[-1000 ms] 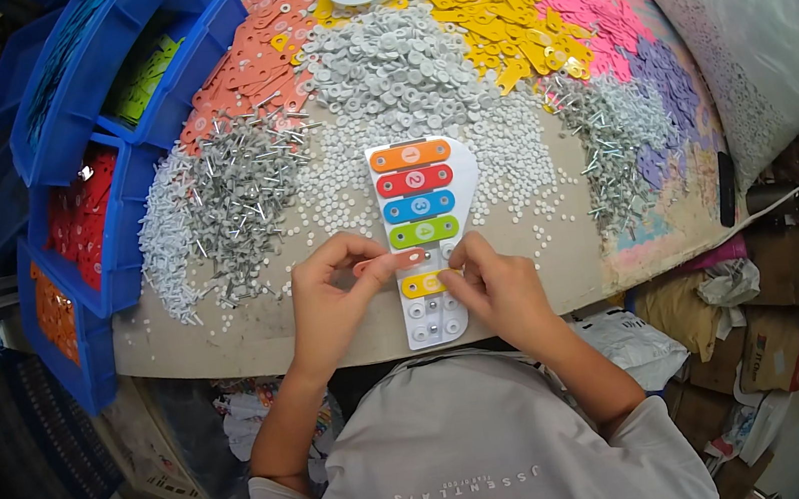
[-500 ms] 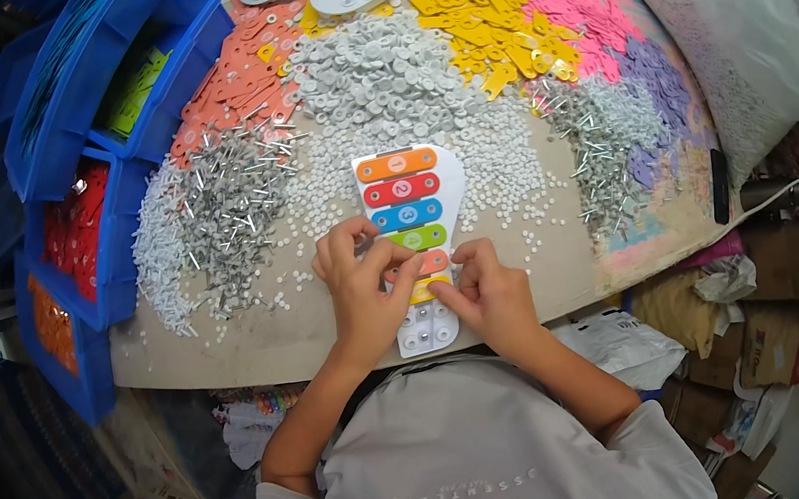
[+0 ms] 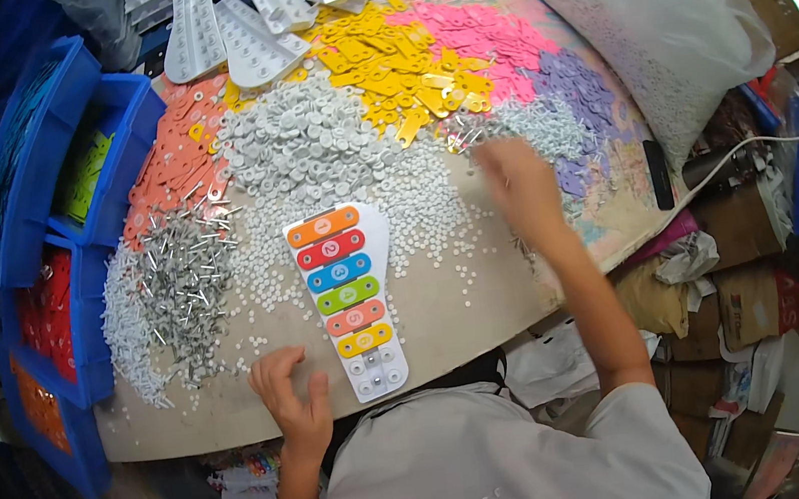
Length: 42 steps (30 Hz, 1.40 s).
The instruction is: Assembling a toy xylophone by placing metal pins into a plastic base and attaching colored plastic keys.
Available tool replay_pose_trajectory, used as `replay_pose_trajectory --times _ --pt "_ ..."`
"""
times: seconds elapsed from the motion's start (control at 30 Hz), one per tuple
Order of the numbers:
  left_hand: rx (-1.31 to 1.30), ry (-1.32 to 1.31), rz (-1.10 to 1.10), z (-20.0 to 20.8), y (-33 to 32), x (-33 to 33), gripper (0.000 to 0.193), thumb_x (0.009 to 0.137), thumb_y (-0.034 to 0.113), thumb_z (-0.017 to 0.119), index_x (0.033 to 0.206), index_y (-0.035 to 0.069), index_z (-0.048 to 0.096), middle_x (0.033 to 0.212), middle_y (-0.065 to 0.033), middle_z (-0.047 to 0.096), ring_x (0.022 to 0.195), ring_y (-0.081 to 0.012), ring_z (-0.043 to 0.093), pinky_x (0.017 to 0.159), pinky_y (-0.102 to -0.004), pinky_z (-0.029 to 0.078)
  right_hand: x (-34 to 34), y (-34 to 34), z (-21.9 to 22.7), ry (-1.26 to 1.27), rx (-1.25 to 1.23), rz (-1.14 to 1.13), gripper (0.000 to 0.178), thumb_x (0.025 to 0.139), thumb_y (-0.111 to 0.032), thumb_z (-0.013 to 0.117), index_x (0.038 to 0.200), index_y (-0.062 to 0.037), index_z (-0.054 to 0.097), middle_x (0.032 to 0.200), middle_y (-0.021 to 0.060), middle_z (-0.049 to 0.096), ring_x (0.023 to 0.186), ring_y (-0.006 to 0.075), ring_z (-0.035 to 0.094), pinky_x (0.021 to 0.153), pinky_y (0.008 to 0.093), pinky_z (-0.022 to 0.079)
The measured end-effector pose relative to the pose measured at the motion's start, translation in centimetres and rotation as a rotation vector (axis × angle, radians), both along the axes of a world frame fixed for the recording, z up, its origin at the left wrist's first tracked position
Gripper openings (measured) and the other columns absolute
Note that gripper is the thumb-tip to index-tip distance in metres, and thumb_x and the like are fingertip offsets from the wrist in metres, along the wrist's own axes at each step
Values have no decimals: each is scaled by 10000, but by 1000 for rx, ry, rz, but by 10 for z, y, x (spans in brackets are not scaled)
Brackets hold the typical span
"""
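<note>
A toy xylophone (image 3: pixel 375 253) with a white base lies on the table in front of me. Several coloured bars run down it, from an orange bar (image 3: pixel 324 226) at the far end to a yellow bar (image 3: pixel 364 341). Below that one, the near end of the base shows bare white pegs. Left of this end, my left hand (image 3: pixel 293 400) rests at the table edge, fingers apart and holding nothing. My right hand (image 3: pixel 523 188) reaches over the metal pins (image 3: pixel 470 129) at the right. Its fingers point down and are partly hidden, so their grip is unclear.
Piles of white washers (image 3: pixel 295 147), yellow bars (image 3: pixel 374 56), pink bars (image 3: pixel 482 32), purple bars (image 3: pixel 576 95) and coral bars (image 3: pixel 170 153) ring the far side. Blue bins (image 3: pixel 96 320) stand left. A bulging plastic bag (image 3: pixel 653 24) and a black object (image 3: pixel 658 175) lie right.
Both hands have left the xylophone. My right hand has moved far right to the metal pins, and my left hand has drawn back leftward. The view has shifted too.
</note>
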<state>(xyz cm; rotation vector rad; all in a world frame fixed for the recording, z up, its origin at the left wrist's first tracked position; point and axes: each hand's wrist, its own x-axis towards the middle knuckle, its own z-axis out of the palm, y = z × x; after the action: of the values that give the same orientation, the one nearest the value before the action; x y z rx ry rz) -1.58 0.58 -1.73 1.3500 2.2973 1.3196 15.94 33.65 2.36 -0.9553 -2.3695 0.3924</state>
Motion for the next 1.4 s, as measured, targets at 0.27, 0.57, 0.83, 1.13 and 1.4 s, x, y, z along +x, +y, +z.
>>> replay_pose_trajectory --times 0.27,0.57,0.83,1.13,1.4 --pt "-19 -114 152 -16 -1 8 213 915 111 624 1106 20 598 926 -107 591 905 -278 530 875 -399 385 15 178 -7 -587 26 -314 228 861 -252 673 966 -50 692 932 172 713 895 380 673 759 478 525" --pt "-53 -33 101 -4 6 5 79 922 62 611 978 17 645 911 -110 622 895 -289 554 856 -391 401 9 207 -33 -705 189 -297 242 839 -226 633 935 -8 675 924 239 696 919 414 675 793 537 522" --pt "-33 -76 150 0 -2 10 79 907 41 622 979 19 647 901 -106 614 884 -277 553 846 -381 413 32 161 -8 193 -286 -121 146 991 -153 548 987 -14 593 793 151 693 753 246 712 646 365 536" --pt "51 -208 140 -5 11 15 339 882 54 654 1213 29 586 917 -69 616 891 -234 569 873 -390 403 1 -85 51 -29 -851 356 185 987 -89 549 1131 -16 640 798 45 604 734 113 570 675 273 472" --pt "-73 -101 48 5 16 21 489 882 172 703 1314 35 519 890 -44 542 875 -218 500 902 -381 333 -20 -158 24 -174 -820 523 109 958 -97 590 1027 -28 543 959 158 659 890 350 650 742 428 516"
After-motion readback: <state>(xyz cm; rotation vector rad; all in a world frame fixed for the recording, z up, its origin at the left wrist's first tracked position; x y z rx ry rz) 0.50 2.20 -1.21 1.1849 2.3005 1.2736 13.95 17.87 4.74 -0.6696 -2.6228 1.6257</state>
